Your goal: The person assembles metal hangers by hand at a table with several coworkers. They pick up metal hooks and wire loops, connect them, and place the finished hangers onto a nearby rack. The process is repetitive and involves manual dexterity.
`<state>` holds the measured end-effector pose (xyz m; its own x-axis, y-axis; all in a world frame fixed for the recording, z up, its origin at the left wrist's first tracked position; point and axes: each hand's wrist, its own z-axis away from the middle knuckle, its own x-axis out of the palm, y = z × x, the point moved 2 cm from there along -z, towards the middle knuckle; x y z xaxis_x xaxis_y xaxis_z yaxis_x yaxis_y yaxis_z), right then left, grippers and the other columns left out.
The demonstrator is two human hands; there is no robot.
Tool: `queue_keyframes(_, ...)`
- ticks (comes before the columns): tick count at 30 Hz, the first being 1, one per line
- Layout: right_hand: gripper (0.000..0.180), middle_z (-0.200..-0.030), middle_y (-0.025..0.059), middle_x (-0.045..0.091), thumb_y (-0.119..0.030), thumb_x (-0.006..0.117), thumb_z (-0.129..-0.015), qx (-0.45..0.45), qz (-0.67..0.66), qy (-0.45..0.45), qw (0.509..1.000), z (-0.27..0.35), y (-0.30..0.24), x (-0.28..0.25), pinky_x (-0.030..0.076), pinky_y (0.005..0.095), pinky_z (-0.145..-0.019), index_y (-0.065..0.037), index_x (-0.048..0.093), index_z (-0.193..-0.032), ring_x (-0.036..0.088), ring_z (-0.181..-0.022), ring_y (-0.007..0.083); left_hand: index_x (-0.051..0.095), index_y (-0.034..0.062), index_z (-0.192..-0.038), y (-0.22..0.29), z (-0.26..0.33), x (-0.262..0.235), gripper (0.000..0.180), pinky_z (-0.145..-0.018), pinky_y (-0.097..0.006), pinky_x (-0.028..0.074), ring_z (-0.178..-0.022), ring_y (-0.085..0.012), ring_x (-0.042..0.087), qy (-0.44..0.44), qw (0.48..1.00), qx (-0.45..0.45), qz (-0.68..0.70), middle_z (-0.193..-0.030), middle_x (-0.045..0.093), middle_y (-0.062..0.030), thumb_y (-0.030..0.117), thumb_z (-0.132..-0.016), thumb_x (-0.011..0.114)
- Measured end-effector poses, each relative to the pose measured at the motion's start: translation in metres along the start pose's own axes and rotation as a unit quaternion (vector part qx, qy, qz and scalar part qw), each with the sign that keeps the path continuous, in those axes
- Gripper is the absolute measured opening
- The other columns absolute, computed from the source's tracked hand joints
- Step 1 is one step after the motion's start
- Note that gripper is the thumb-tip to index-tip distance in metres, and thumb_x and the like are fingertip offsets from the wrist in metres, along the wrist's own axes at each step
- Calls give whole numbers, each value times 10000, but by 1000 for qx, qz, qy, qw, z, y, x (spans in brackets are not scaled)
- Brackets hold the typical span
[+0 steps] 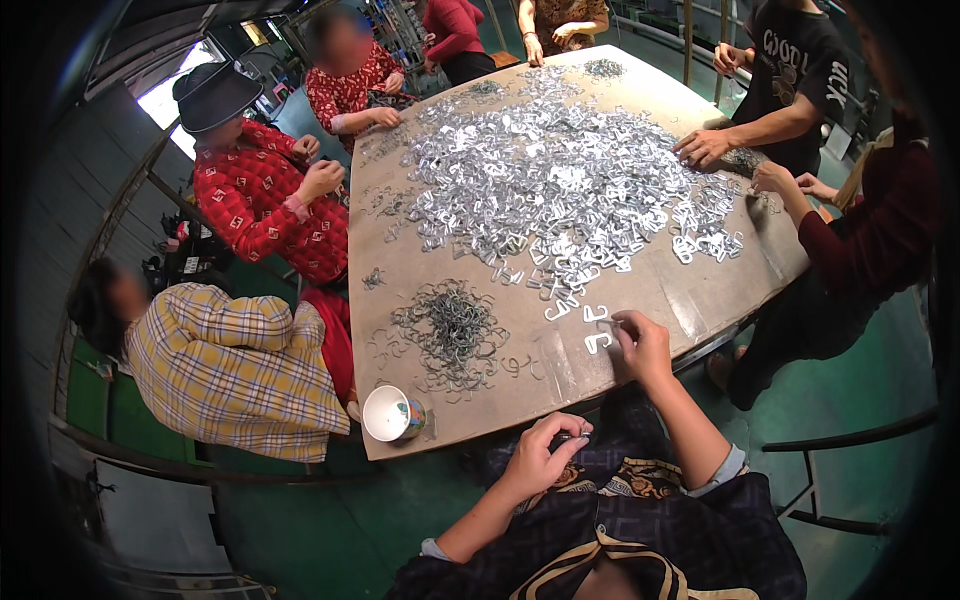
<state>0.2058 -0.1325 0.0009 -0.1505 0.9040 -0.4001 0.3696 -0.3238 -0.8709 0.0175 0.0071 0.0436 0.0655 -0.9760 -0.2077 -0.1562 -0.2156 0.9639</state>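
My left hand [545,455] is just off the table's near edge, thumb and fingers pinched on a small shiny piece whose kind I cannot make out. Over the near edge reaches my right hand [645,348], its fingers curved and slightly apart beside a few loose white plastic hooks [597,343]. Nothing shows clearly between those fingers. Beyond them spreads a large heap of clear and white plastic hooks [550,180]. A smaller tangle of dark grey metal wire hooks [450,330] lies to the left.
A white paper cup [388,414] stands at the table's near left corner. Clear tape strips [683,312] mark the brown tabletop [650,290]. Several co-workers surround the table; one person's hand [703,148] touches the heap at right. A dark metal frame [850,437] stands at lower right.
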Motion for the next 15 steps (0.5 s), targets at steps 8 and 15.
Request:
queue_keyframes(8, 150, -867, 87, 698, 35, 668, -858, 169, -343, -139, 914, 62, -55, -5, 538, 213, -700, 60, 655, -1005, 657, -759, 98, 567, -22, -930, 1, -8, 4, 111, -824, -303, 513, -890, -169, 666, 92, 995, 4, -36, -936, 702, -119, -11, -855, 648)
queue_keyframes(15, 148, -859, 105, 724, 25, 691, -832, 87, -217, -128, 964, 77, -78, -6, 543, 249, -695, 20, 699, -980, 680, -763, 115, 623, 0, -915, -1, -4, 3, 113, -744, -302, 508, -812, -193, 666, 120, 985, 4, -125, -870, 684, -112, 21, -826, 690)
